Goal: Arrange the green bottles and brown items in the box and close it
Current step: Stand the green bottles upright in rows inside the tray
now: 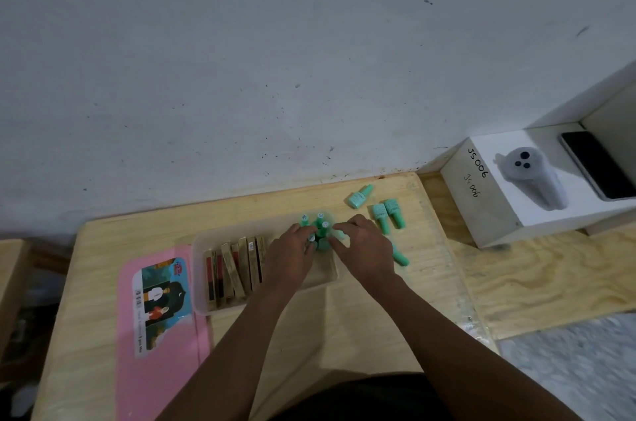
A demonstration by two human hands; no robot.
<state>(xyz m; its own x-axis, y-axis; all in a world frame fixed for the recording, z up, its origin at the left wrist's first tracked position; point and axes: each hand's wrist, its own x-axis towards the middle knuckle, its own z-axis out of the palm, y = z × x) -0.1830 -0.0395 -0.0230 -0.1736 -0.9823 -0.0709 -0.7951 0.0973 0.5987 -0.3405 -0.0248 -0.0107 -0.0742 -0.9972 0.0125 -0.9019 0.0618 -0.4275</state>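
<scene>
A clear plastic box (203, 300) sits on the wooden table. Several brown items (237, 269) stand in a row in its left half. Several green bottles (321, 226) stand upright in its right far corner. My left hand (289, 255) and my right hand (364, 252) are both over the box's right half, fingertips touching the standing bottles; whether they pinch one I cannot tell. Loose green bottles lie on the table to the right: one (359, 196) by the wall, a pair (387, 216) near it, another (401, 257) partly under my right hand.
A pink lid (161, 369) with a picture label lies left of the box. To the right, on a lower wooden surface, stands a white box (481, 214) marked JS006 holding a grey device (530, 176), with a dark phone (599, 169) beside it. A white wall runs behind the table.
</scene>
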